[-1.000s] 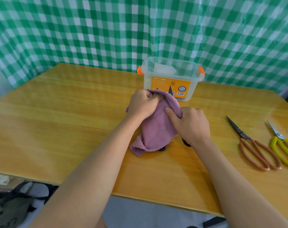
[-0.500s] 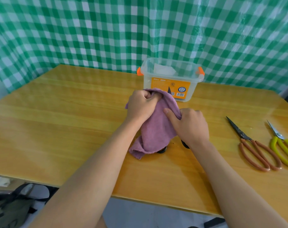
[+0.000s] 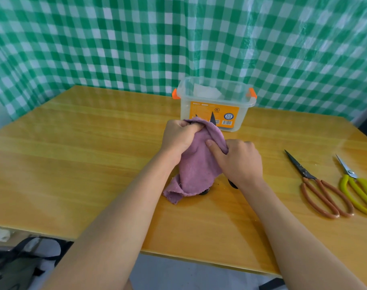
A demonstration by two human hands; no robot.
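**Purple cloth gripped in both hands at mid-table**

A purple cloth (image 3: 196, 168) stands bunched at the centre of the wooden table (image 3: 84, 153), with its lower edge on the surface. The left hand (image 3: 179, 137) grips its top, fingers curled tight into the fabric. The right hand (image 3: 240, 160) pinches its right side, thumb pressed flat. What looks like black scissors (image 3: 213, 118) is wrapped inside, mostly hidden. A clear plastic box (image 3: 185, 111) sits just behind. Brown-handled scissors (image 3: 318, 189) and yellow-handled scissors (image 3: 358, 191) lie well to the right.
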